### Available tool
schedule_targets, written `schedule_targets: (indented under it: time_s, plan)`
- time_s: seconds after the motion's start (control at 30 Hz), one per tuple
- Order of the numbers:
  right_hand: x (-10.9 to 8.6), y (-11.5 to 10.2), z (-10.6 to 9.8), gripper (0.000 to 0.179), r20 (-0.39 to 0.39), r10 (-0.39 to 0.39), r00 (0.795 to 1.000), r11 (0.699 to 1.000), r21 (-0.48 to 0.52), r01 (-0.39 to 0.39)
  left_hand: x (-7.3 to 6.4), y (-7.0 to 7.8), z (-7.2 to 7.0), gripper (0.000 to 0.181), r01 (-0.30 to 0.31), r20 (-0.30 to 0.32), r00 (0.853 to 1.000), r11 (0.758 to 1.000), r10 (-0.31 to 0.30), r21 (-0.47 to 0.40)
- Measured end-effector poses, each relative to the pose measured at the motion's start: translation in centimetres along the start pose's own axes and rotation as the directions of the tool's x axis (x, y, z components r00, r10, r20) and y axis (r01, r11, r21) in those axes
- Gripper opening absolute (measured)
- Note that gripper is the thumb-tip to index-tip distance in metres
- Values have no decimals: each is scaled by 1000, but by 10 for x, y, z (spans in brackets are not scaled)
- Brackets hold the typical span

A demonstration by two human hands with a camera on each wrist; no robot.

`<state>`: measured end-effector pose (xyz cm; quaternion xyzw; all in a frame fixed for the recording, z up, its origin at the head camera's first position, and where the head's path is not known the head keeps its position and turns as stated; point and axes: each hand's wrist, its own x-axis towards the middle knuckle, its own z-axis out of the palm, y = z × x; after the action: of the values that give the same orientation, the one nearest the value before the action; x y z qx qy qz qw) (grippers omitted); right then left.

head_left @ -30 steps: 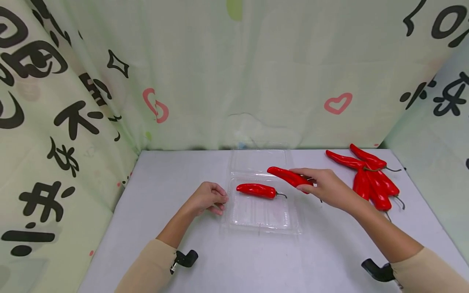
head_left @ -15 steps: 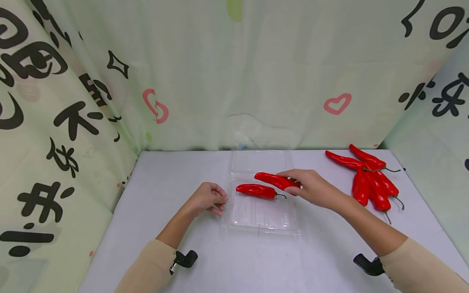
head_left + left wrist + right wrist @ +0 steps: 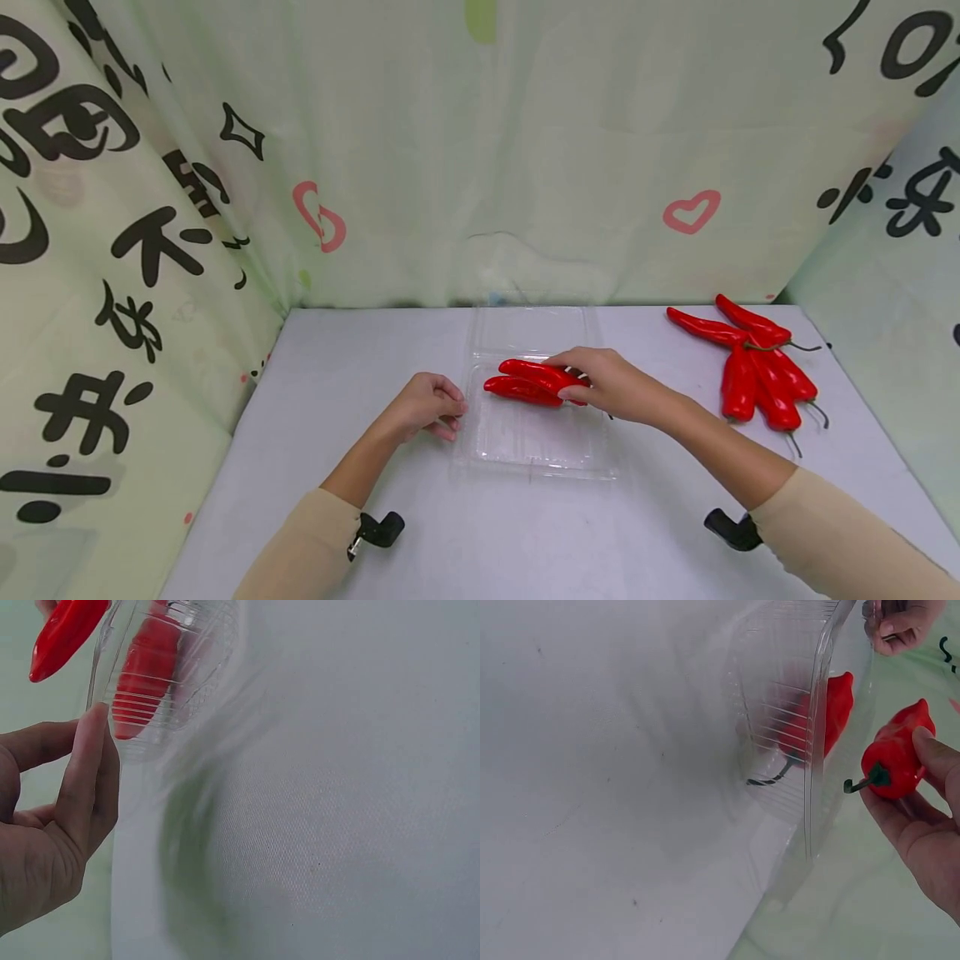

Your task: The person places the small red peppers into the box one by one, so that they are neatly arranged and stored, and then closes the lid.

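Right hand [image 3: 613, 386] just brought gripped pepper [image 3: 534, 372] over clear tray [image 3: 532, 439], lined up near inner pepper [image 3: 517, 391]; left hand [image 3: 427, 406] pinches rim [image 3: 815, 769].

You have open room over the near part of the clear tray [image 3: 532, 439], on your side of the lying chili [image 3: 512, 392]. Your left grip [image 3: 430, 406] blocks its left rim; your right grip [image 3: 617, 385], with the held chili [image 3: 534, 372], covers the far right. Desk [image 3: 675, 517] lies open in front; your right forearm [image 3: 723, 446] crosses the gap toward the chili pile [image 3: 772, 387]. Behind stands the curtain [image 3: 570, 150].
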<state>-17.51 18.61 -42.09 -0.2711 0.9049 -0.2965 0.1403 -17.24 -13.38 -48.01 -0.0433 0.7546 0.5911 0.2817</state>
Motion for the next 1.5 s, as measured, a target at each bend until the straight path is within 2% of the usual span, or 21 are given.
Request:
schedule_targets:
  time_s: [0.23, 0.5, 0.67, 0.9, 1.13, 1.5]
  plan:
    - [10, -2, 10, 49, 22, -16, 1000, 1000, -26, 17, -1, -1, 2, 13, -13, -18, 1000, 1000, 13, 12]
    - [12, -2, 22, 45, 30, -63, 998, 995, -81, 66, -2, 0, 1, 11, -30, -12, 999, 1000, 30, 4]
    - [12, -1, 27, 46, 31, -40, 999, 995, -94, 42, -2, 0, 1, 12, -32, -11, 999, 999, 32, 16]
    - [13, 2, 34, 44, 30, -54, 998, 992, -115, 57, -1, 0, 1, 12, -33, -13, 999, 999, 33, 25]
    - [14, 2, 41, 43, 34, -17, 999, 997, -78, 19, 0, -2, 1, 13, -32, -13, 999, 999, 32, 25]
    - [12, 4, 47, 41, 11, -22, 1000, 991, -135, 23, 1, -3, 0, 13, -42, -1, 999, 999, 42, 23]
